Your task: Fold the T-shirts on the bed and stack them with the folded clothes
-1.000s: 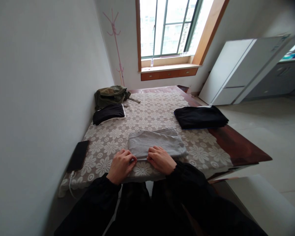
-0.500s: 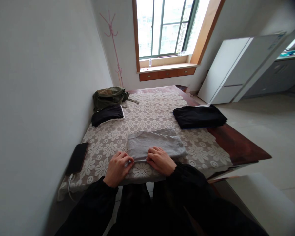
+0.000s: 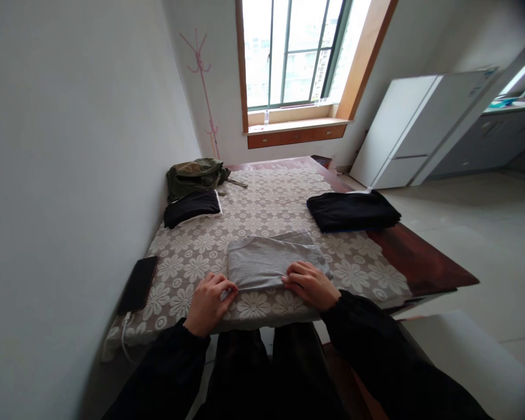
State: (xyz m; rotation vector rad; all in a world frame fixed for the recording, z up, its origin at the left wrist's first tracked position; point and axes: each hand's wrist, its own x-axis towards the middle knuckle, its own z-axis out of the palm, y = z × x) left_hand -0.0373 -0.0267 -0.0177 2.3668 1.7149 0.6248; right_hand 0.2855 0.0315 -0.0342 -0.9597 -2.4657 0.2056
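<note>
L hand (image 3: pixel 210 299) pinches the near L corner of grey cloth (image 3: pixel 262 259); R hand (image 3: pixel 308 284), curled, touches the same edge more to R, pinch or not I can't tell. Cloth lies on near part of counter (image 3: pixel 424 259), beyond both, long axis approx. L–R; neither hand is nearer.

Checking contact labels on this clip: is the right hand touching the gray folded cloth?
Touching: in the head view, the right hand has its curled fingers on the near edge of the gray folded cloth.
</note>
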